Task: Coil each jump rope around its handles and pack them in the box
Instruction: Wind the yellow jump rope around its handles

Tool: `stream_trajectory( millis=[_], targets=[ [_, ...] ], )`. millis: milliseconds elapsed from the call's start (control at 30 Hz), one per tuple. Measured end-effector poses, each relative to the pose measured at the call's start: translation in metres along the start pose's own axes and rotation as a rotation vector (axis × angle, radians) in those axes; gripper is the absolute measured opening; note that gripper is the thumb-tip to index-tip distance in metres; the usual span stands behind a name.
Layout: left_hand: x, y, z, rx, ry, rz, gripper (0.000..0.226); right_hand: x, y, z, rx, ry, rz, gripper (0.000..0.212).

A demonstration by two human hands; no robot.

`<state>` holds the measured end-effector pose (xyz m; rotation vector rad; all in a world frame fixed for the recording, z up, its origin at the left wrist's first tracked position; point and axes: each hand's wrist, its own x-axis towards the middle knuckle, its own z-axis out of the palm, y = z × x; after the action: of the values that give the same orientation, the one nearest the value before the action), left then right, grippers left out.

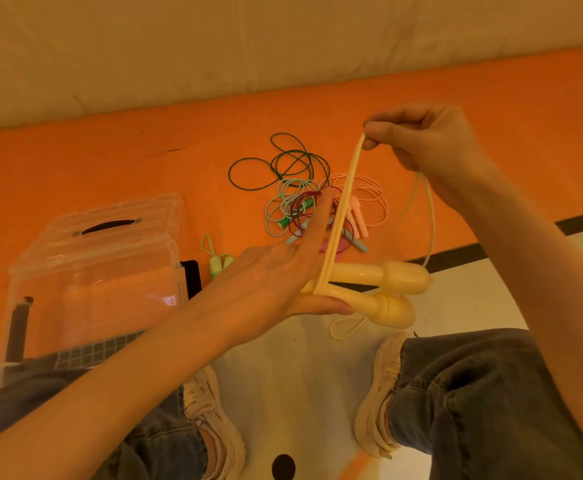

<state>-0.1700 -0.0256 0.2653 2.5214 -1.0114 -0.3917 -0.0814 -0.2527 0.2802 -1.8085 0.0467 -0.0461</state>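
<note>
Left hand (283, 275) fingers straight, thumb pressing yellow handles (383, 289), right hand (425, 140) pinching yellow rope (343, 209), tangled ropes (303, 199) beyond, clear lidded box (92, 271) at left.

Clear glossy plastic box (103, 268), smooth matt plastic yellow handles (380, 275), matt orange mat (110, 161).
</note>
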Motion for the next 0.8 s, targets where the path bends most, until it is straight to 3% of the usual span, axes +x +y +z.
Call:
stream_trajectory(
  millis=[100,233,400,633,800],
  targets=[
    [-0.002,0.001,-0.001,0.06,0.065,0.119,0.103,0.002,0.003,0.002,-0.009,-0.02,0.025,0.007],
    [-0.002,0.004,0.006,0.107,0.099,0.255,0.08,0.002,0.007,0.01,-0.038,-0.122,0.04,0.006],
    [-0.004,0.005,-0.006,-0.083,-0.041,0.144,0.069,0.002,0.009,0.01,-0.063,-0.123,0.079,0.005],
    [-0.007,-0.004,-0.018,-0.311,0.023,0.101,0.04,0.001,0.015,0.008,-0.091,-0.117,0.124,0.007],
    [-0.006,-0.012,-0.021,-0.393,0.116,0.094,0.045,-0.002,0.011,0.005,-0.093,-0.114,0.122,0.007]
  ],
)
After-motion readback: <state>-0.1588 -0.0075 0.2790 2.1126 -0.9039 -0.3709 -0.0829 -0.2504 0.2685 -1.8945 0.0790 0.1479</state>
